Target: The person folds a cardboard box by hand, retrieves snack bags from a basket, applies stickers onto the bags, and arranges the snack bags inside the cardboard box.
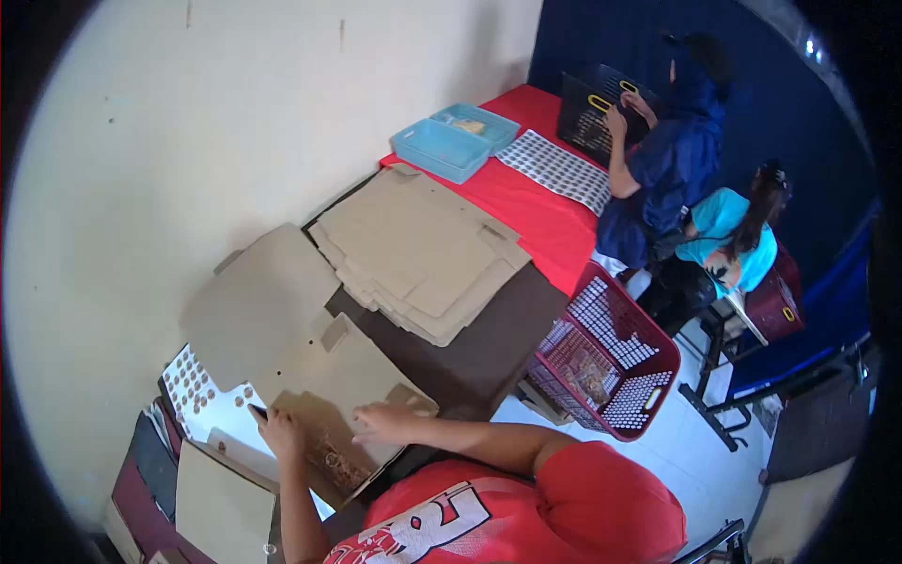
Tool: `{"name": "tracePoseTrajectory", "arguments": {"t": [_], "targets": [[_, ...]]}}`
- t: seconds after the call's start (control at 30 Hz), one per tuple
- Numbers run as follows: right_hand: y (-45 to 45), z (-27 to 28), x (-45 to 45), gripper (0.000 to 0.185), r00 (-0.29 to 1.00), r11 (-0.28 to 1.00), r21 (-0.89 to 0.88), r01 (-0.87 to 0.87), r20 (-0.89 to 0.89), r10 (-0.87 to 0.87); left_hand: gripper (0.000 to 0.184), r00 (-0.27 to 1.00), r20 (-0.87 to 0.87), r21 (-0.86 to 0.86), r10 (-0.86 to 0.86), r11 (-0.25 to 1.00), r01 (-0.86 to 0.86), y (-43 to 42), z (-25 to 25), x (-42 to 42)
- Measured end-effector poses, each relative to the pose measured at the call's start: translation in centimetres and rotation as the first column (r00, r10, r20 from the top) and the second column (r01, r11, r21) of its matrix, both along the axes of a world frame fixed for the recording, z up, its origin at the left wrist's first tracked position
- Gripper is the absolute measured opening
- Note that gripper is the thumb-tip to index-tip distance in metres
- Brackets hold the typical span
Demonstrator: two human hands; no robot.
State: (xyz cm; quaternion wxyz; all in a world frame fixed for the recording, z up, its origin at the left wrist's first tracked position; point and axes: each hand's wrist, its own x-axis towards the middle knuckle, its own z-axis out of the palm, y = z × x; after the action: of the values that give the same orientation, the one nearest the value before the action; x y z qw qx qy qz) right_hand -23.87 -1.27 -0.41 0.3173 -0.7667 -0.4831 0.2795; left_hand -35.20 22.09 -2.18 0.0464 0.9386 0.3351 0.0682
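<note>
My left hand [280, 432] is closed on a small dark object at the lower left, beside a white sheet with round brown stickers [193, 385]. Under and around my hands lies an unfolded brown cardboard piece [329, 376], with upright flaps and a printed design near its lower end. My right hand [383, 425] hovers over or rests on this cardboard, its fingers apart and nothing seen in them. Whether it touches the surface I cannot tell.
Flat cardboard pieces [423, 249] lie stacked further along the table. Beyond are blue trays [442, 150] and a sticker sheet [554, 171] on red cloth [474, 202]. A maroon basket [662, 367] stands at the right. Two people are behind it, one handling a black box [584, 117].
</note>
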Motion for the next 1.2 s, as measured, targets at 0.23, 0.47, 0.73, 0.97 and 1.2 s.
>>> {"name": "tracePoseTrajectory", "arguments": {"t": [0.23,0.47,0.73,0.97,1.2], "targets": [[-13.2,-0.1,3.7,0.025,0.88,0.88,0.329,0.342,0.216,-0.423,0.027,0.993,-0.021,-0.025,0.114,0.993,-0.114,-0.1,-0.1,-2.1],[-18.1,-4.3,3.0,0.024,0.879,0.894,0.259,0.367,0.217,-0.424,0.048,0.957,0.275,-0.079,0.092,0.994,-0.073,0.2,-0.4,-3.5],[-28.6,-7.4,4.5,0.021,0.862,0.865,0.109,0.49,0.091,-0.499,0.061,0.905,0.295,-0.095,0.308,0.951,-0.293,2.7,-3.6,-2.8],[-40.0,-10.8,9.1,0.02,0.77,0.771,0.044,0.635,0.042,-0.637,0.051,0.862,-0.022,0.244,0.506,0.839,-0.486,-5.3,0.0,4.7],[-52.7,-17.4,13.0,0.028,0.436,0.447,-0.176,0.877,-0.1,-0.894,0.038,0.836,0.289,0.131,-0.466,0.885,0.447,-29.5,4.5,20.5]]}}
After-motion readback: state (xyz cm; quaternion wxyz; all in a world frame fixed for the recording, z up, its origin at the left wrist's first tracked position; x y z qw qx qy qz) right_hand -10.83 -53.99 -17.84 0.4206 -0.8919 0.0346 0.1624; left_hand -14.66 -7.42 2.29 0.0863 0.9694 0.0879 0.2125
